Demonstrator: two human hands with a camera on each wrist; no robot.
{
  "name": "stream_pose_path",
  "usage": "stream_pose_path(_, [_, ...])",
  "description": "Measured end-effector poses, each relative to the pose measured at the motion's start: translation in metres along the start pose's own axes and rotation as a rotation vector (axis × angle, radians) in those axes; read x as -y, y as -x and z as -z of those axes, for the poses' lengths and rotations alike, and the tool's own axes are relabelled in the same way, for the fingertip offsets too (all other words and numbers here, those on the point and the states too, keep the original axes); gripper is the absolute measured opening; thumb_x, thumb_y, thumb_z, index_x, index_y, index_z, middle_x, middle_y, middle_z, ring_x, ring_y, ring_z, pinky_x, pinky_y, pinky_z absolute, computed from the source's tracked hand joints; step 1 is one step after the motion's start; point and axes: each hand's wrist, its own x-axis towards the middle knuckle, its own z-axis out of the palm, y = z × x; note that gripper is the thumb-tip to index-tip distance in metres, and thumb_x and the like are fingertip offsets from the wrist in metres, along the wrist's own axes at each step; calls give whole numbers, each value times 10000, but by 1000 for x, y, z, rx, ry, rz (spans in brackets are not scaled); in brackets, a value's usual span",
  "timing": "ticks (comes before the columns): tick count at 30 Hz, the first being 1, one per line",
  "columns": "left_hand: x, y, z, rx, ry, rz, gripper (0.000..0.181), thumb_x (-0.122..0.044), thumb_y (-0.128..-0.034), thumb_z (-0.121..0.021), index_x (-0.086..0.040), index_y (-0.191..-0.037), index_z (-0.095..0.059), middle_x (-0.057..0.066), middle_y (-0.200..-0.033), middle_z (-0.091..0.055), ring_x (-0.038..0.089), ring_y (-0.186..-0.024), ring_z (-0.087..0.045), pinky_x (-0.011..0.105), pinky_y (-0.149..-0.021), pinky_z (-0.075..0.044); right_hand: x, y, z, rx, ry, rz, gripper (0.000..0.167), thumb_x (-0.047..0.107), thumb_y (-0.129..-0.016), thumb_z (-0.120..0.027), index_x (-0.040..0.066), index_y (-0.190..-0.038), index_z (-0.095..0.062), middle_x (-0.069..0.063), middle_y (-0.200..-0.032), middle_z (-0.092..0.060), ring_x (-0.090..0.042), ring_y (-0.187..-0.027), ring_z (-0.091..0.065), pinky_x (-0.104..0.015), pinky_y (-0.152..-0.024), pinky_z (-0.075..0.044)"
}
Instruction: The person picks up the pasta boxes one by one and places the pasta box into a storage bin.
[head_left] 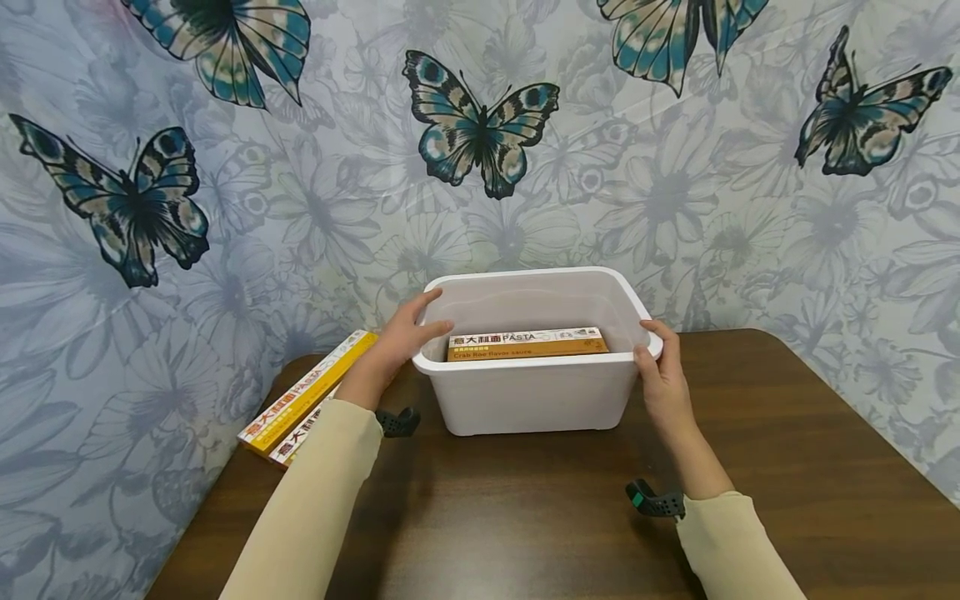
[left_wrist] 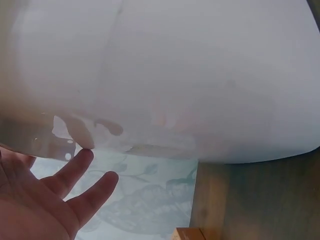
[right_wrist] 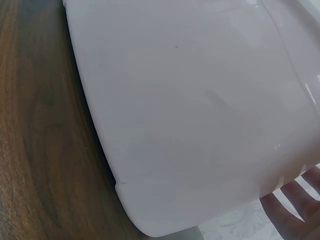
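Note:
A white plastic bin stands on the table, also filling most of the left wrist view as a pale wall. My left hand holds its left rim, thumb over the edge; in the left wrist view, fingertips touch the outer side. At the opposite end, my right hand grips the rim with the thumb toward the front. Inside the bin lies a box of pasta, labelled crab roe flavor sauce; its lower part is hidden by the front wall.
Two more pasta boxes, one yellow-sided and one beside it, lie on the left of the brown wooden table, partly behind my left arm. A butterfly-patterned wall covering rises directly behind the table.

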Motion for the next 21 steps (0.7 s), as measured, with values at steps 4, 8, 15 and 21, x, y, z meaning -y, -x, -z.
stream_pose_path(4, [2, 3, -2, -4, 27, -16, 724, -337, -960, -648, -270, -1582, -283, 45, -1677, -196, 280, -1547, -176, 543, -1234, -174, 2, 0, 0, 1, -8, -9, 460, 198, -1055, -399, 95, -1490, -291, -68, -1417, -373, -105, -1132, -438, -128, -850, -406])
stream_pose_path(8, [3, 6, -5, -13, 55, -33, 684, -330, -980, -620, -265, -1577, -294, 43, -1677, -189, 269, -1551, -159, 535, -1238, -165, 5, -1, 1, -1, 2, -29, 459, 209, -1059, -404, 96, -1489, -292, -67, -1433, -371, -102, -1147, -430, -131, -863, -394])
stream_pose_path(15, [5, 12, -8, -51, 110, -35, 622, -346, -1019, -544, -278, -1581, -285, 19, -1685, -173, 265, -1559, -145, 553, -1239, -146, 10, -2, 0, -4, 14, -79, 479, 240, -1056, -437, 120, -1497, -292, -83, -1522, -340, -81, -1214, -398, -133, -925, -351])
stream_pose_path(21, [16, 19, -13, -66, 222, -83, 567, -312, -1055, -452, -280, -1586, -257, -8, -1694, -118, 243, -1567, -102, 544, -1242, -142, 7, -3, 0, -9, 50, -95, 488, 273, -1055, -436, 151, -1504, -291, -79, -1535, -341, -110, -1235, -395, -204, -955, -347])
